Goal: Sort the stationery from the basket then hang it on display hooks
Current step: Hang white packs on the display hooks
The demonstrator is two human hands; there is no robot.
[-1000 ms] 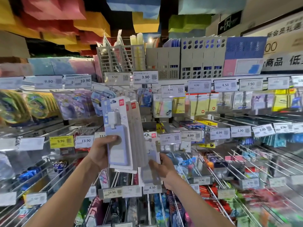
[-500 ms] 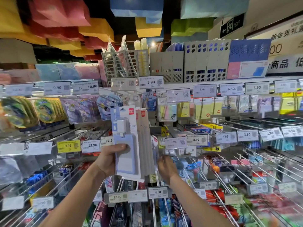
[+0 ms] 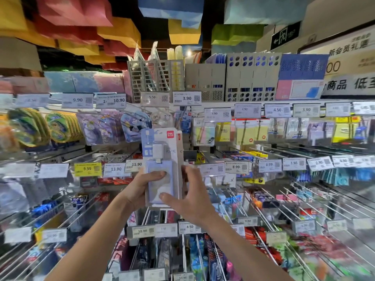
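Now gripping the stack of card packs from both sides. Left hand curled round the left edge, thumb on the front. Right hand pinching the right edge, thumb low on the front.

Spread out like a fan a moment ago, and squeezed flat into one neat pile since then. Right hand up from behind the packs to the side. Probably lining up the tops, ready for a hook.

Held upright in the air in front of the shelf, on no hook yet.

Just behind, a row of price tags, with the 11.90 tag to the left. Higher up, cartoon packs and yellow sticky notes, already hanging. Lower down, long metal hooks poking out toward the hands. Hard to tell which hook is free, with tags and other packs in the way. No basket to be seen.
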